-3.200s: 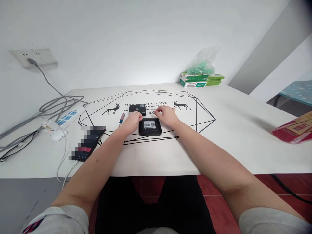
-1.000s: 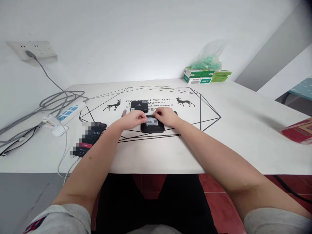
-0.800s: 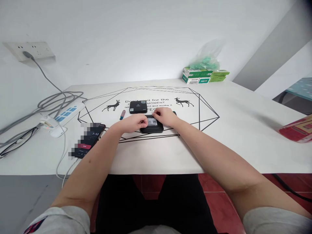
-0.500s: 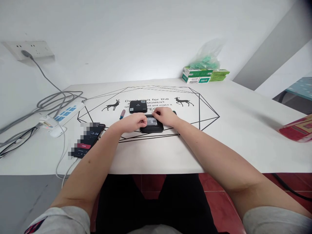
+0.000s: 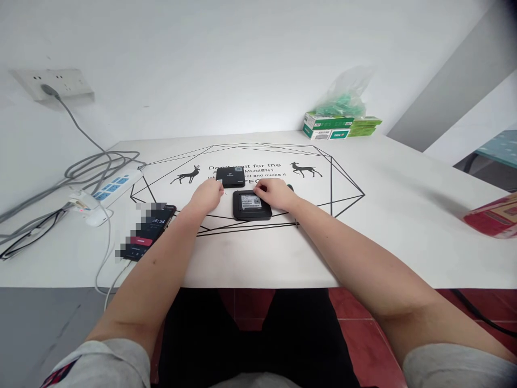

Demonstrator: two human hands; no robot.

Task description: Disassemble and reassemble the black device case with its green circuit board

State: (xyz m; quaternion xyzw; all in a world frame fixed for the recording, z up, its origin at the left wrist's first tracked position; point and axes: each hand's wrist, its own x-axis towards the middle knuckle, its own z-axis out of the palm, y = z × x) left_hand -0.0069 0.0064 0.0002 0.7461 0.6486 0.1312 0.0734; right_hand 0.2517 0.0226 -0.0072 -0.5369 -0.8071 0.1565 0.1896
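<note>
Change: our left hand [image 5: 207, 196] has come off the black box [image 5: 252, 205] and now lies on the bench [image 5: 404, 215] to its left, covering the screwdriver we saw there before.
Left grip: fingers loosely curled, clamped on nothing we can see, tips near the smaller black unit [image 5: 230, 176].
Right grip: our right hand [image 5: 276, 193] touches the box's far right corner, fingers bent together; we cannot tell whether it pinches anything.
Black box: flat on the bench between our hands, white label with a code square facing up, print too small to read.
Bench print: "for the", "MOMENT", two deer, black line figure.
Phone [image 5: 150, 233]: left of us, screen reads "59:54".
Far corner: green and white cartons [image 5: 331, 128] under a plastic bag.
</note>
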